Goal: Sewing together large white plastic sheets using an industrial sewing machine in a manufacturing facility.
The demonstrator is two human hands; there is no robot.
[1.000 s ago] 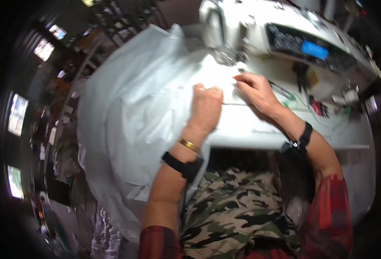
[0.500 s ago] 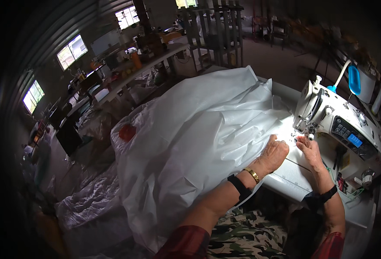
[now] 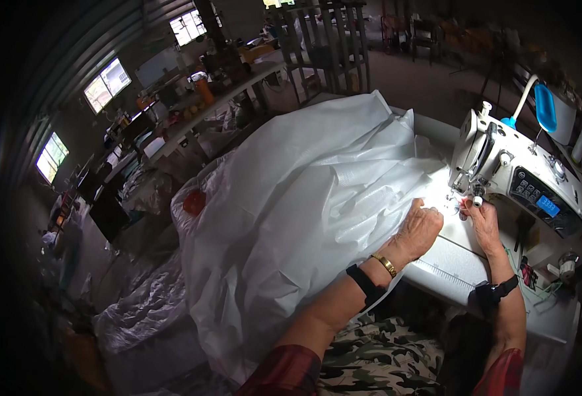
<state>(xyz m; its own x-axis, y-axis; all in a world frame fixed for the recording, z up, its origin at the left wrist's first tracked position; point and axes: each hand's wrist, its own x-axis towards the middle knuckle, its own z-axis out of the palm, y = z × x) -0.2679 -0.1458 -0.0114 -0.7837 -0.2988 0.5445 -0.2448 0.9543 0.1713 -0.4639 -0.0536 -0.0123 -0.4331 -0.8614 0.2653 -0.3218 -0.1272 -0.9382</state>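
Observation:
A large white plastic sheet (image 3: pixel 284 191) lies in loose folds, its right end bunched up under the lamp of a white sewing machine (image 3: pixel 528 171). My left hand (image 3: pixel 421 231) is closed on the sheet's edge, just left of the needle area. Close in front of the machine's head, my right hand (image 3: pixel 483 223) has thumb and fingers pinched together. A small reddish bit shows at those fingertips, but glare and the machine's presser parts hide what they hold. The machine's bed (image 3: pixel 449 261), marked with a ruler scale, runs below both hands.
A blue lamp (image 3: pixel 544 107) on a bent neck rises above the machine. Crumpled clear plastic (image 3: pixel 145 303) lies at the left, with a red-orange patch (image 3: pixel 194 202) beside the sheet. Further back are a cluttered long bench (image 3: pixel 218 105) and a grey rack (image 3: pixel 324 46).
My right hand has shifted slightly to the right and its fingers have drawn in closer together. The left hand stays closed on the sheet. The whole view has tilted a little.

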